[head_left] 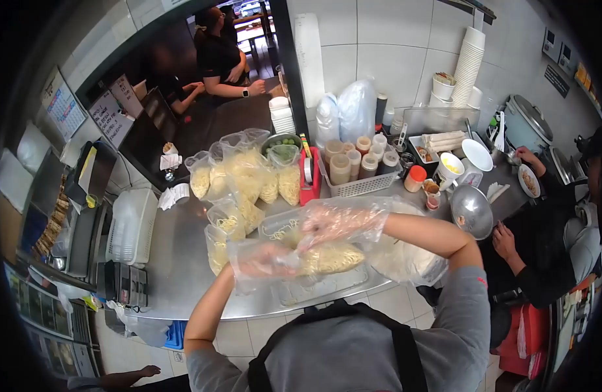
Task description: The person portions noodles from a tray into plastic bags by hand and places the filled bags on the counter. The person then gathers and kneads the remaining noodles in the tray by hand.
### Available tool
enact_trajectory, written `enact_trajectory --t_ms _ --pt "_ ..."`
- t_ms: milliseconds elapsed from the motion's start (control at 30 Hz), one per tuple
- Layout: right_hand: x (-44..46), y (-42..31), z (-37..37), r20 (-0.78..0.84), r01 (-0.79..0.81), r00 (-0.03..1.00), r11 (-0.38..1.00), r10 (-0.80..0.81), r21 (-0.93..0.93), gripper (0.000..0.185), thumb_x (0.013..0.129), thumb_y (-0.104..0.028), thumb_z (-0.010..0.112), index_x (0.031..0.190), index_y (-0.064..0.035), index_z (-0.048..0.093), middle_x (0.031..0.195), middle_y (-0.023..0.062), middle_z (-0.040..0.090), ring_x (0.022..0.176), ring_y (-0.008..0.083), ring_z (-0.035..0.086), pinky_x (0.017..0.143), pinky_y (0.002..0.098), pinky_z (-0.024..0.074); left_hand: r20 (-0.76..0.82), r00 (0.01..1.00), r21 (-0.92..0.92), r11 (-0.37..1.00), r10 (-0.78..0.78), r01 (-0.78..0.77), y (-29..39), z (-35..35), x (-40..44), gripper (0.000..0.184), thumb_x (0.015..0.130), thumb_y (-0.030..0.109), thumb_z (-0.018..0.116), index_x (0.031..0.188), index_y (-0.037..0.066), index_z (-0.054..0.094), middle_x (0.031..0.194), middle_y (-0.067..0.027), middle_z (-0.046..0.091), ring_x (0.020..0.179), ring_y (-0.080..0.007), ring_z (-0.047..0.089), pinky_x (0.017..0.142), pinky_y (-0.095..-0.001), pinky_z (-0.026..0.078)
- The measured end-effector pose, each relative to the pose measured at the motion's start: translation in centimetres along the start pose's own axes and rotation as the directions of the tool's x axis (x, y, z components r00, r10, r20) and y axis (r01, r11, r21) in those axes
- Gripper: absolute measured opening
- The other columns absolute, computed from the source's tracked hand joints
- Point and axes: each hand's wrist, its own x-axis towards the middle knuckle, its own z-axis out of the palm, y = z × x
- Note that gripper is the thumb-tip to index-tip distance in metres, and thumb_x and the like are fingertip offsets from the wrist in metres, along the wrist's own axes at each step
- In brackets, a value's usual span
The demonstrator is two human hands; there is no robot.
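Observation:
My left hand, in a loose clear plastic glove, closes on the gathered end of a clear bag of noodles. The bag lies on its side, its full part pointing right over a clear tray. My right hand, gloved the same way, reaches across above the bag with its fingers curled down at the same end, close to my left hand. The glove plastic blurs the fingertips. Behind my hands, another tray holds some loose noodles.
Several filled noodle bags stand behind my hands. A red tape dispenser and a basket of sauce bottles are farther back. To the right, another person's hand is near a metal bowl.

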Motion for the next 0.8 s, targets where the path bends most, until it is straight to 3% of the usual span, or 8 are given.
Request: enact_trajectory --t_ms 67,133,200,267,400,467,667,800 --pt "-0.4 0.6 -0.1 -0.186 0.064 0.981 0.997 -0.054 0.05 0.042 0.086 -0.035 0.064 0.066 -0.0008 0.051 0.054 0.0046 0.036 0.055 0.0155 0.043 0.056 0.0334 0.0389 0.092 0.993 0.008 0.998 -0.07 0.07 -0.4 0.5 0.2 0.033 0.081 0.019 0.062 0.111 0.006 0.062 0.098 -0.0119 0.065 0.095 -0.0236 0.062 0.086 -0.0346 0.046" --pt "-1.3 3.2 -0.4 -0.226 0.106 0.965 0.987 -0.131 -0.117 0.035 0.084 -0.031 0.065 0.069 -0.0003 0.056 0.054 0.0073 0.043 0.055 0.0186 0.049 0.057 0.0348 0.0428 -0.149 0.959 0.211 0.956 0.239 -0.205 -4.6 2.9 0.6 0.036 0.081 0.02 0.062 0.114 0.006 0.059 0.1 -0.0118 0.065 0.096 -0.0252 0.062 0.086 -0.0373 0.046" --pt "-1.3 8.2 -0.7 -0.098 0.151 0.971 0.874 -0.219 -0.462 0.034 0.081 -0.032 0.065 0.07 0.0003 0.06 0.057 0.0088 0.053 0.055 0.0232 0.053 0.055 0.0374 0.0434 -0.251 0.882 0.322 0.893 0.4 -0.313 -6.6 4.4 1.8 0.038 0.082 0.022 0.061 0.116 0.006 0.057 0.102 -0.0129 0.064 0.097 -0.0273 0.061 0.087 -0.0397 0.045" --pt "-0.3 8.3 -0.8 0.171 -0.018 0.978 0.87 0.117 -0.493 0.026 0.076 -0.025 0.065 0.078 0.0013 0.062 0.066 0.012 0.059 0.056 0.0231 0.056 0.054 0.0402 0.0437 -0.262 0.874 0.3 0.896 0.408 -0.328 -6.2 5.1 4.5 0.039 0.083 0.023 0.059 0.118 0.006 0.055 0.105 -0.015 0.064 0.099 -0.03 0.06 0.088 -0.042 0.045" --pt "1.4 12.6 -0.6 0.53 -0.273 0.728 0.892 0.436 -0.359 0.034 0.064 -0.025 0.074 0.088 -0.0028 0.066 0.072 0.0132 0.066 0.063 0.0248 0.061 0.059 0.0395 0.0463 -0.274 0.926 0.49 0.866 0.26 -0.099 -5.9 6.0 8.4 0.034 0.081 0.024 0.059 0.112 0.009 0.058 0.1 -0.0192 0.063 0.09 -0.0354 0.061 0.08 -0.0446 0.048" --pt "1.2 17.8 1.0 0.551 -0.305 0.762 0.939 0.34 -0.157 0.037 0.057 -0.025 0.077 0.086 -0.0041 0.067 0.074 0.0132 0.067 0.065 0.0245 0.062 0.058 0.0395 0.0467 -0.248 0.968 0.529 0.842 0.034 0.106 -5.0 6.0 9.3 0.032 0.081 0.024 0.059 0.11 0.012 0.059 0.097 -0.0203 0.063 0.084 -0.0373 0.062 0.075 -0.046 0.049" --pt "2.3 13.7 2.2 0.456 -0.18 0.598 0.665 0.659 -0.725 0.042 0.049 -0.022 0.081 0.086 -0.007 0.07 0.081 0.0139 0.069 0.071 0.0269 0.065 0.06 0.0392 0.0499 -0.349 0.93 0.522 0.799 -0.118 0.297 -0.7 6.5 8.4 0.029 0.081 0.026 0.06 0.108 0.014 0.061 0.091 -0.019 0.064 0.081 -0.0357 0.063 0.07 -0.0429 0.051" --pt "0.7 12.3 3.9 0.077 -0.361 0.79 0.563 0.608 -0.744 0.028 0.066 -0.014 0.068 0.089 0.0023 0.068 0.083 0.0184 0.067 0.073 0.0302 0.067 0.064 0.0431 0.0523 -0.507 0.842 0.161 0.98 0.187 -0.12 -4.1 10.8 9.0 0.026 0.085 0.029 0.057 0.104 0.011 0.062 0.09 -0.0153 0.065 0.084 -0.0275 0.063 0.074 -0.0376 0.05"
